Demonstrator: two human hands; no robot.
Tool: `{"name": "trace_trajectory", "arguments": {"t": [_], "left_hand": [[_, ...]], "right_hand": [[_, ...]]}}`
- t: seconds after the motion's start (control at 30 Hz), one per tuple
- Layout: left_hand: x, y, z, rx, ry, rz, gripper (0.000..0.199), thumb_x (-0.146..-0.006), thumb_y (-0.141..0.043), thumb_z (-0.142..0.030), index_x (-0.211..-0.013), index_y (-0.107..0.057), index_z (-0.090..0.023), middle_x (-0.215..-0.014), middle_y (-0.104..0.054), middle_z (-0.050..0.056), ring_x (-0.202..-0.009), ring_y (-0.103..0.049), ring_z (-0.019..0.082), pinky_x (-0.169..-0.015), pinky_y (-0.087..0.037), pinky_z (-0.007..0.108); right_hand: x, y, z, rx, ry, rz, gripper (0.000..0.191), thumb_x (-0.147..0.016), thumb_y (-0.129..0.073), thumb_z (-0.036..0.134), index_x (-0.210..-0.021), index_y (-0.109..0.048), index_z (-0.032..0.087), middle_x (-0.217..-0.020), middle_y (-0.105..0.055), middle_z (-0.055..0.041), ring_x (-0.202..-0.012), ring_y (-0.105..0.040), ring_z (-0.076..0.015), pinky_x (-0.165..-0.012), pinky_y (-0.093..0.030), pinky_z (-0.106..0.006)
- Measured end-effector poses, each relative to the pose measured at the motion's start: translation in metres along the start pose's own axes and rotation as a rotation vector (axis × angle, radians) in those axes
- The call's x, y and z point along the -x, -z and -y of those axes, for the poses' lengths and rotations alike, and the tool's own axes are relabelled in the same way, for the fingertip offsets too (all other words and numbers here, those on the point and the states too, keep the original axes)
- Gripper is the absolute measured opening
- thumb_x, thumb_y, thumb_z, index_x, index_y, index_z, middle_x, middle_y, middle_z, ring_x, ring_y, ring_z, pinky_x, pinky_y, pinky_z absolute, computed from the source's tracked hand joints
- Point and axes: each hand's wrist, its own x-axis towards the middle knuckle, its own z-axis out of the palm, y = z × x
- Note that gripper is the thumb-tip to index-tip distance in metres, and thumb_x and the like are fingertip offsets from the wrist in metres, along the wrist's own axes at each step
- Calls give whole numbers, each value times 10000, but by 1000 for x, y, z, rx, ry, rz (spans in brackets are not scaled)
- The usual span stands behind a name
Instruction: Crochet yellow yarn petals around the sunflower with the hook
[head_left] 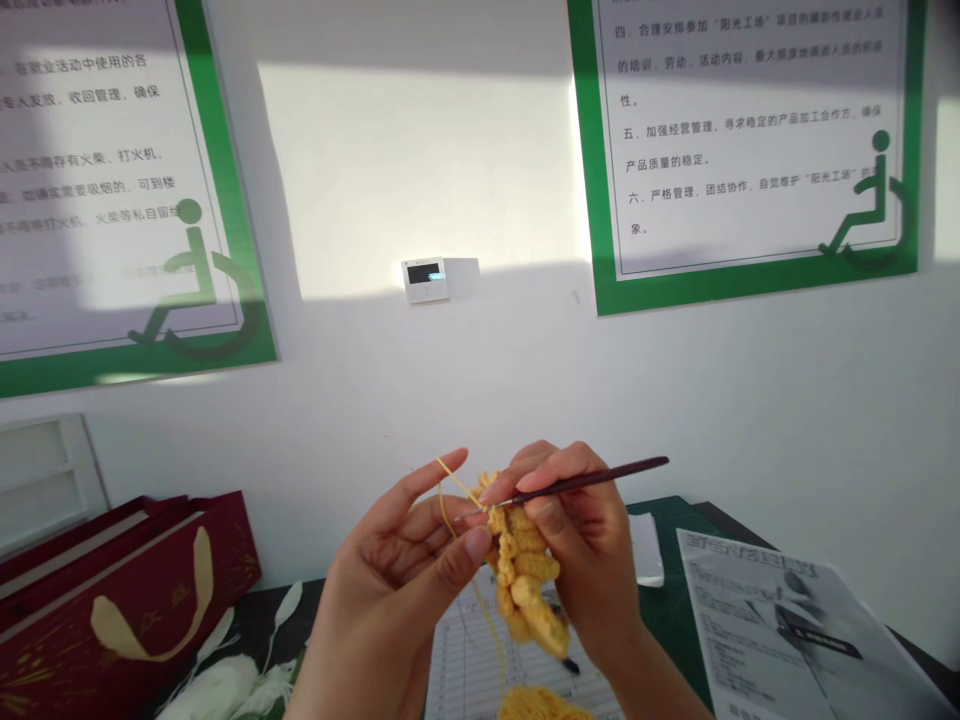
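A yellow crocheted piece (525, 570) is held up between my two hands, above the table. My left hand (416, 560) pinches its left edge between thumb and fingers, with the index finger raised and yellow yarn (459, 477) looped over it. In my right hand (581, 520) is a crochet hook (600, 480) with a dark red handle, its metal end reaching left to the top edge of the piece. The right fingers also rest against the crochet. Below lies more yellow yarn (544, 703), at the bottom edge of the view.
Under my hands lies a printed sheet (457, 640). A green mat (675, 600), a white block (646, 550) and a printed page (795, 630) are to the right. Dark red gift bags (150, 610) and white leaf-shaped pieces (285, 605) are at left. Behind is a wall with posters (750, 150).
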Motion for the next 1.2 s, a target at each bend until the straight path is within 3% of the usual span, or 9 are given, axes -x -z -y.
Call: {"name": "trace_trajectory", "arguments": {"t": [0.27, 0.47, 0.67, 0.93, 1.1, 1.2], "left_hand": [[0, 6, -2, -30, -14, 55, 422, -719, -921, -155, -1124, -811, -206, -796, -805, 45, -810, -748, 161, -802, -589, 220], [-1, 4, -3, -49, -19, 28, 390, -702, -923, -143, -1075, -823, -197, -766, -789, 32, -767, -735, 158, -778, -588, 226], [-3, 10, -2, -65, -3, 39, 363, -697, -933, -177, -1044, -829, -191, -766, -784, 42, -788, -740, 180, -766, -591, 243], [-5, 9, 1, -70, -10, 7, 350, -692, -939, -177, -1023, -829, -193, -756, -781, 30, -773, -732, 160, -756, -577, 218], [-6, 7, 2, -63, -18, 7, 344, -690, -942, -183, -1016, -833, -192, -746, -778, 29, -770, -734, 160, -762, -581, 220], [-6, 6, 1, -61, -27, 3, 343, -681, -947, -180, -1006, -835, -193, -733, -779, 26, -750, -732, 153, -752, -585, 213]], "right_hand": [[3, 2, -3, -108, -105, -24, 125, -934, -730, 352, -905, -642, 267, -835, -743, -23, -709, -656, -174, -703, -562, -351], [0, 8, -3, -134, -141, 51, 130, -972, -682, 376, -933, -600, 284, -818, -753, -3, -697, -673, -174, -698, -551, -345], [-7, 16, 2, -2, -77, 110, 174, -994, -641, 427, -943, -564, 280, -789, -778, -5, -689, -708, -195, -760, -583, -411], [-6, 23, 15, 183, 61, 195, 63, -1047, -564, 292, -1017, -620, 295, -892, -795, -27, -816, -740, -204, -762, -558, -391], [-3, 30, 20, 347, 163, 255, 132, -1054, -532, 262, -1072, -642, 334, -930, -789, -33, -835, -727, -228, -775, -542, -433], [-5, 34, 25, 489, 242, 341, 275, -1038, -520, 159, -1151, -633, 382, -987, -800, -17, -855, -726, -227, -827, -541, -474]]}}
